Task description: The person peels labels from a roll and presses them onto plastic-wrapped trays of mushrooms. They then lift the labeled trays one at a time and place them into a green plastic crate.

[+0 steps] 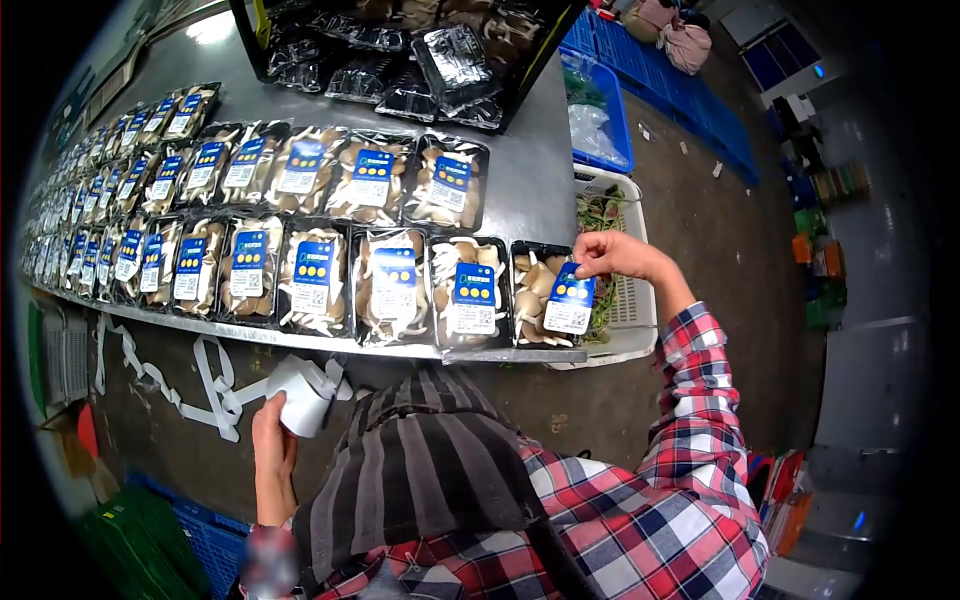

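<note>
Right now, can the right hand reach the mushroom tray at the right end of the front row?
Very likely yes: the right hand pinches a blue label lying on that tray; nothing stands between them.

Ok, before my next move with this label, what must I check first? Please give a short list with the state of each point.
1. Grip of right hand on label, at its top edge: ok.
2. Label sits over the end tray: ok.
3. Label pressed flat on the film: cannot tell.
4. Whole end tray rests on the table: ok.
5. Grip of left hand on roll: ok.
6. Loose strip trails from roll below the table edge, clear of the trays: ok.
</note>
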Demonstrator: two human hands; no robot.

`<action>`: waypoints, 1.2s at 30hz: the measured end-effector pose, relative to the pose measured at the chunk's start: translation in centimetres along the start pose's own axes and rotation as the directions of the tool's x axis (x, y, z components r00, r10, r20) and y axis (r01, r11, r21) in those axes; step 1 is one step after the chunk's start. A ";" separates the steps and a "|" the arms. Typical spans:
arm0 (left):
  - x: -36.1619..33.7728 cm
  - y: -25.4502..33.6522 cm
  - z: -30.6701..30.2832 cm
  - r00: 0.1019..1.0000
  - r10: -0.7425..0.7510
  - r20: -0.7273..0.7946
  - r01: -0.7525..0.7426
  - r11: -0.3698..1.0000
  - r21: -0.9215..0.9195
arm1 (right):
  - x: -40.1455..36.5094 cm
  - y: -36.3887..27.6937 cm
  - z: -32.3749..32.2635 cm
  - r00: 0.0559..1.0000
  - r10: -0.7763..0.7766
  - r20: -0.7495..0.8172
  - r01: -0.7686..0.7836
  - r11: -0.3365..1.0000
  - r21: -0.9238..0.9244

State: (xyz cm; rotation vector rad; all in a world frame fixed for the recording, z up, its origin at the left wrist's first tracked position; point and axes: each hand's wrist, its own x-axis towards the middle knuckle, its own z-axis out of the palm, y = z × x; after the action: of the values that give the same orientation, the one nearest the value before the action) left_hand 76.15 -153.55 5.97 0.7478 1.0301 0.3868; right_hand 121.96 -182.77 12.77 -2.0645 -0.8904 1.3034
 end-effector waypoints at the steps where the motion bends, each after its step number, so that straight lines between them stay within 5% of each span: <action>1: -0.4 0.2 0.8 1.000 -0.014 0.024 0.013 0.999 0.052 | 0.8 1.4 0.2 1.000 -0.026 0.015 0.027 0.999 -0.032; 3: -1.2 0.3 1.4 0.991 -0.076 0.114 0.057 0.985 0.161 | 2.6 3.7 1.3 1.000 0.008 -0.022 -0.009 0.998 -0.066; 5: -2.2 0.2 2.2 0.981 -0.166 0.101 0.138 0.962 0.237 | 3.7 3.9 2.8 0.966 -0.239 -0.098 0.152 0.832 -0.534; 6: -2.8 -0.1 2.1 0.975 -0.188 0.118 0.148 0.947 0.285 | 3.1 2.4 3.1 0.985 -0.047 -0.168 -0.072 0.768 -0.637; 9: -5.8 1.6 4.1 0.969 -0.221 0.106 0.175 0.927 0.331 | 4.4 0.6 1.6 0.897 -0.218 -0.385 -0.077 0.780 -0.621; 10: -5.9 1.5 2.5 0.960 -0.232 0.156 0.133 0.870 0.474 | 5.9 0.3 0.6 0.861 -0.230 -0.454 -0.090 0.809 -0.581; 11: -6.6 1.0 3.8 0.939 -0.212 0.272 0.155 0.964 0.217 | 8.0 0.4 -0.4 0.820 -0.236 -0.521 -0.100 0.838 -0.537; 13: -7.2 0.3 3.3 0.913 -0.258 0.317 0.241 0.966 0.092 | 13.6 1.4 -2.4 0.589 -0.535 -0.605 0.096 0.790 -0.605; 15: -6.4 -2.6 -0.3 0.918 -0.295 0.265 0.191 0.914 0.359 | 17.9 -2.2 -3.4 0.441 -0.517 -0.733 0.124 0.844 -0.521; 18: -7.7 -3.9 -1.5 0.921 -0.352 0.164 0.273 0.888 0.370 | 22.7 -9.5 -3.7 0.255 -0.715 -0.651 0.042 0.681 -0.731; 21: -8.4 -4.2 -0.8 0.935 -0.340 0.098 0.294 0.900 0.323 | 27.6 -13.9 -3.0 0.520 -0.366 -0.772 -0.174 0.839 -0.515; 23: -9.1 -3.2 1.4 0.930 -0.367 0.012 0.365 0.927 0.092 | 29.8 -13.8 -3.0 0.541 -0.355 -0.762 -0.372 0.712 -0.596; 25: -8.7 -3.9 1.2 0.945 -0.326 -0.005 0.324 0.935 0.145 | 31.1 -13.7 -3.1 0.534 -0.372 -0.759 -0.381 0.696 -0.609; 27: -7.4 -5.8 -0.8 0.953 -0.302 0.012 0.292 0.930 0.224 | 31.1 -12.6 -3.9 0.479 -0.469 -0.742 -0.243 0.742 -0.625; 29: -6.2 -7.2 -2.2 0.954 -0.288 0.080 0.252 0.920 0.299 | 27.8 -11.4 -5.2 0.402 -0.515 -0.757 0.060 0.840 -0.539; 31: -6.6 -4.7 0.5 0.956 -0.268 0.121 0.243 0.951 0.191 | 26.0 -7.2 -5.1 0.414 -0.395 -0.820 0.397 0.889 -0.228; 32: -6.0 -5.3 -0.4 0.943 -0.284 0.170 0.257 0.952 0.166 | 21.7 -7.9 -3.7 0.499 -0.231 -0.836 0.477 0.878 0.042; 33: -5.3 -5.6 -1.2 0.933 -0.310 0.183 0.277 0.943 0.184 | 17.2 -8.6 -2.0 0.591 -0.075 -0.803 0.522 0.795 0.310; 35: -4.3 -6.0 -2.4 0.910 -0.361 0.204 0.315 0.922 0.225 | 13.7 -4.6 -0.1 0.708 0.020 -0.706 0.659 0.341 0.670; 36: -4.1 -5.4 -2.1 0.906 -0.355 0.231 0.305 0.925 0.227 | 12.1 -2.6 0.5 0.798 0.046 -0.601 0.558 0.319 0.766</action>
State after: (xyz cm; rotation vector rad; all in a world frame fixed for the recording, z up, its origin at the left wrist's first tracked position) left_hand 72.12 -158.99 4.03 0.7503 0.9215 -0.1073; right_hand 124.66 -171.76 7.67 -1.0958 -0.0819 0.6493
